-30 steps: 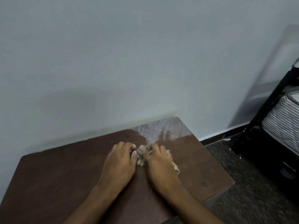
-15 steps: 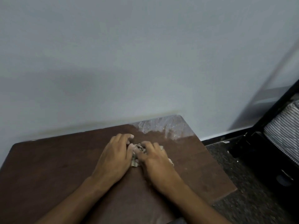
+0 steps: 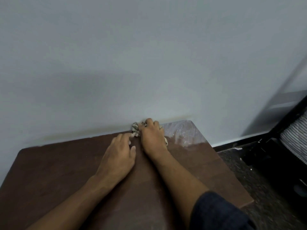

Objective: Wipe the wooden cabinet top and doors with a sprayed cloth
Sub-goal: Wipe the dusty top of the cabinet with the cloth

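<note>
right hand: the right hand [image 3: 153, 136] is pressing down on the cloth [image 3: 135, 129] at the far edge of the cabinet top [image 3: 58, 171], right against the wall [image 3: 149, 55]; its fingers are curling over the bunched fabric and gripping it.
left hand: the left hand [image 3: 118, 154] is lying palm down on the wood just beside the right hand, fingers relaxed and fairly straight, holding nothing; its fingertips [image 3: 128, 135] are reaching the near end of the cloth, though whether they are touching it is hard to tell.
cloth: it is sitting crumpled and pale with darker markings, mostly hidden under the right hand, with ends showing on either side of it.
cabinet top: dark brown wood; a shiny wet patch [image 3: 182, 132] is glistening at the far right corner, just beside the right hand.
sleeve: a dark blue sleeve [image 3: 219, 213] is covering the right upper arm at the bottom of the view.
surroundings: a speckled dark floor [image 3: 259, 183] is showing past the right edge, with a striped fabric object [image 3: 297, 138] in a black frame further right.
</note>
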`<state>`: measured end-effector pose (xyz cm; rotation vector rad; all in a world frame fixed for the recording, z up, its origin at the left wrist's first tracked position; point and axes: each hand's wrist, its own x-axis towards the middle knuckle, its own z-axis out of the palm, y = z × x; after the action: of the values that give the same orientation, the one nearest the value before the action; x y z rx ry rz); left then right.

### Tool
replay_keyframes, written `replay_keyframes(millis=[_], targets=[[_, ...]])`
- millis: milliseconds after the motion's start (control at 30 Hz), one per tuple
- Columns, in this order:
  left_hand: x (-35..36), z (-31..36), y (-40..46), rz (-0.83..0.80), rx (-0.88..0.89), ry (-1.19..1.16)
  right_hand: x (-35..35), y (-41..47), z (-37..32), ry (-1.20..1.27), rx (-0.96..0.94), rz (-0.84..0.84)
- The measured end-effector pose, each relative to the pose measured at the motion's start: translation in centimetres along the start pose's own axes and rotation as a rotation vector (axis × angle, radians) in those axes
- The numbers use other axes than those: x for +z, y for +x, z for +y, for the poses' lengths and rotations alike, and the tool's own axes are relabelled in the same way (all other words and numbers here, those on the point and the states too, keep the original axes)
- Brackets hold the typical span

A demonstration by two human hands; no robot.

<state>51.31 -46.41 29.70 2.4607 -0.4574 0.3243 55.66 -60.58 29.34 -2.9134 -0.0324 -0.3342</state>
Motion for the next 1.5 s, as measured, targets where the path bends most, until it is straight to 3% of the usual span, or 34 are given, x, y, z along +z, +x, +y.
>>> replay_keyframes(millis=[133, 267, 333, 500, 633, 733, 867, 967, 1133, 1367, 1500], targets=[[0.0, -0.1, 0.8, -0.014, 0.023, 0.008, -0.6, -0.9, 2.2, 0.026, 0.218, 0.045], [0.6, 0.5, 1.5, -0.017, 0.045, 0.015, -0.8, -5.1, 0.6, 0.103, 0.014, 0.001], [0.7, 0.9, 1.5, -0.027, 0.056, 0.002, -1.3, -5.3, 2.5, 0.092, 0.003, -0.008], [0.9, 1.3, 0.9, -0.034, 0.079, -0.003, -1.3, -2.0, 2.5, -0.013, 0.3, 0.046], [1.5, 2.0, 1.0, -0.007, 0.073, -0.012, -1.1, -4.3, 0.3, 0.046, 0.065, -0.01], [2.0, 3.6, 0.1, -0.04, 0.175, -0.037, -2.9, -8.1, 3.5, 0.09, -0.019, -0.053], [3.2, 5.1, -0.5, -0.09, 0.262, -0.014, -5.0, -10.2, 10.6, 0.034, 0.281, -0.013], [4.2, 6.6, 0.1, -0.089, 0.264, -0.001, -4.7, -8.5, 11.2, -0.087, 0.427, 0.039], [5.5, 9.6, 0.9, -0.123, 0.271, 0.006, -3.8, -10.5, 9.8, -0.057, 0.221, 0.011], [5.9, 9.2, 1.2, -0.165, 0.305, 0.06, -5.2, -8.2, 14.8, -0.136, 0.467, 0.051], [5.8, 9.3, 1.6, -0.164, 0.338, 0.101, -4.5, -7.3, 14.2, -0.121, 0.311, 0.034]])
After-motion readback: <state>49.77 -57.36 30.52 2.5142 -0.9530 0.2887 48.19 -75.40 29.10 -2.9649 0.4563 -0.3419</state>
